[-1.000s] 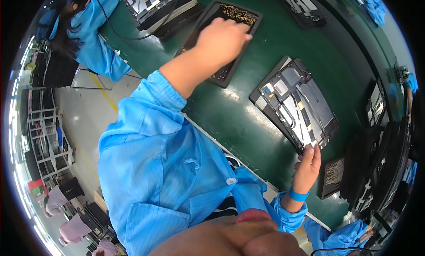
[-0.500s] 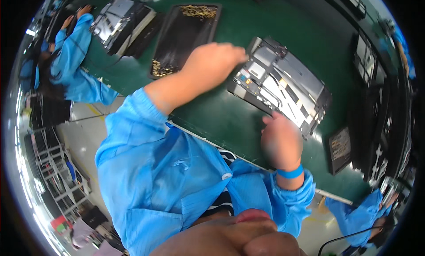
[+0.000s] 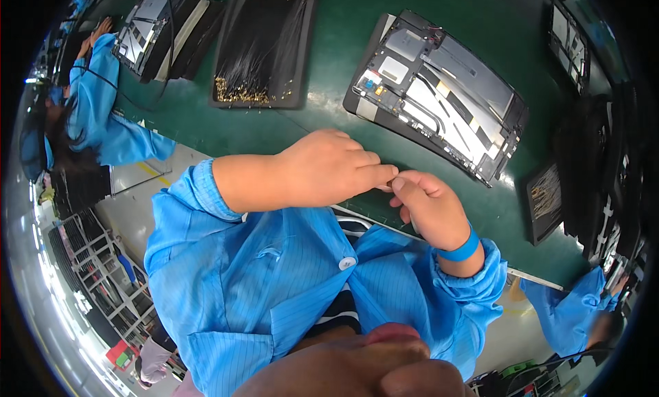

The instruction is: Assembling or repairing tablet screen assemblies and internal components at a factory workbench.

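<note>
In front of my chest, my left hand (image 3: pixel 336 165) and my right hand (image 3: pixel 436 208) meet, fingers of both pinched together at the tips. Whatever lies between the fingertips is too small to make out. A thin dark line runs from the tray toward the back of my left hand. Beyond my hands, a flat opened electronic device (image 3: pixel 449 98) lies on a dark pad, its boards, flat cables and dark panels bare; neither hand touches it. Farther left sits a black tray (image 3: pixel 305 60) of thin wires (image 3: pixel 257 47) with gold-coloured ends.
The green table (image 3: pixel 329 74) has its pale front edge close to my body. Another opened device (image 3: pixel 141 36) is at the far left, near a co-worker's blue sleeve (image 3: pixel 103 74). On the right are a small tray of thin wires (image 3: pixel 547 194) and a stack of dark parts (image 3: pixel 583 150).
My left hand has come back from the device's left corner toward me. My right hand has left the device's near edge, and the fingertips of both hands now meet.
</note>
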A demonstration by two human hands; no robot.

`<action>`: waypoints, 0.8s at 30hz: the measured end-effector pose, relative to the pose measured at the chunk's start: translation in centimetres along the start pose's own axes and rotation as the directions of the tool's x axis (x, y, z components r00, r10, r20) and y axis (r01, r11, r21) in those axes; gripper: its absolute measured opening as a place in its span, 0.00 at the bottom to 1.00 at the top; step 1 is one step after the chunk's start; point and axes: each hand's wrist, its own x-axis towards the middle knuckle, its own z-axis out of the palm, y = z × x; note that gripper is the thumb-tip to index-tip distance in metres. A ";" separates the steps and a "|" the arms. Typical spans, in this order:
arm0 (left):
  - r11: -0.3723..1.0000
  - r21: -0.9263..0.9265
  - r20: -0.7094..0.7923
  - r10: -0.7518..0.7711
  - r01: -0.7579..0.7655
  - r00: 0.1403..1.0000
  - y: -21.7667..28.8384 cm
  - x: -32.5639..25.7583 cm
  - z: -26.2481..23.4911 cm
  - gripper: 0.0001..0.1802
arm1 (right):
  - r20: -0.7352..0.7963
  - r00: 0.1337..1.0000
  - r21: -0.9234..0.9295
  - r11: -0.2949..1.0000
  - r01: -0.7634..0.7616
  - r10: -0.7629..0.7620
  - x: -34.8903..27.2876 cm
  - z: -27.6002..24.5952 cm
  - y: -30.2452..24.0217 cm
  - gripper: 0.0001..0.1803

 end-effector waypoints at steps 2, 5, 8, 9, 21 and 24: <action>1.000 -0.017 -0.028 -0.017 0.017 0.999 -0.1 0.3 0.6 0.11 | -0.020 1.000 0.099 0.995 -0.005 0.007 0.1 0.1 -0.3 0.13; 0.996 -0.089 -0.233 -0.028 0.007 0.972 -0.5 1.1 1.4 0.10 | -0.082 0.997 0.235 0.972 0.021 -0.001 0.5 0.0 0.0 0.14; 0.992 0.007 -0.422 -0.110 0.125 0.900 -1.8 2.4 2.2 0.07 | -0.411 0.903 0.324 0.905 0.275 -0.127 1.6 -0.5 0.1 0.15; 0.992 0.007 -0.422 -0.109 0.124 0.900 -2.3 2.8 2.4 0.07 | -0.504 0.849 0.345 0.865 0.365 -0.158 2.1 -0.6 -0.6 0.20; 0.978 0.063 -0.295 -0.173 0.199 0.940 -3.9 3.6 3.4 0.09 | -0.690 0.376 -0.254 0.693 0.674 -0.619 6.1 -1.0 0.0 0.12; 0.976 0.099 -0.276 -0.160 0.194 0.948 -3.9 3.7 3.2 0.09 | -0.610 0.345 -0.394 0.651 0.648 -0.713 6.6 -1.3 0.3 0.20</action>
